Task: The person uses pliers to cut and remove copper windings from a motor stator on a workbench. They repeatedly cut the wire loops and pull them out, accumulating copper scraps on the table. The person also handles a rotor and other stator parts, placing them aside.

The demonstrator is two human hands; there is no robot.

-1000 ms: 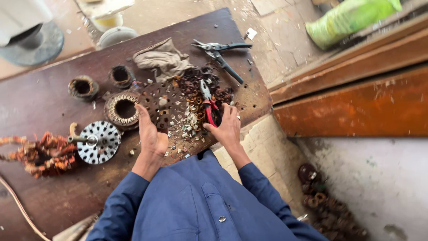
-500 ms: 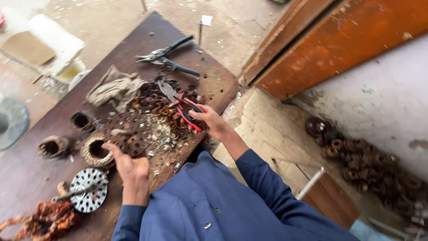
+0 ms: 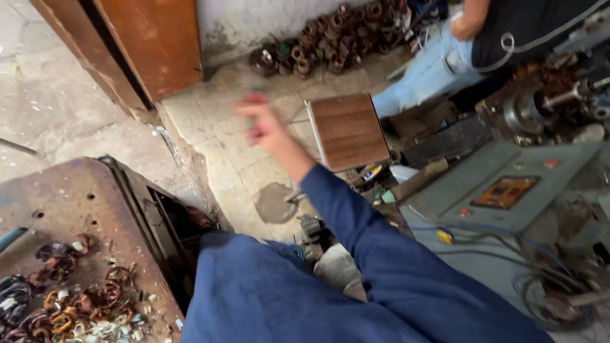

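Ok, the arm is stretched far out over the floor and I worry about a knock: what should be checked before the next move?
1. Right hand has a firm grip on the red thing: cannot tell, both are blurred.
2. Left hand in sight: not ok, it is out of frame.
3. Wooden stool apart from the outstretched hand: ok, it stands further right.
4. Other person's leg apart from the hand: ok.
5. Copper wire scraps resting on the workbench: ok.
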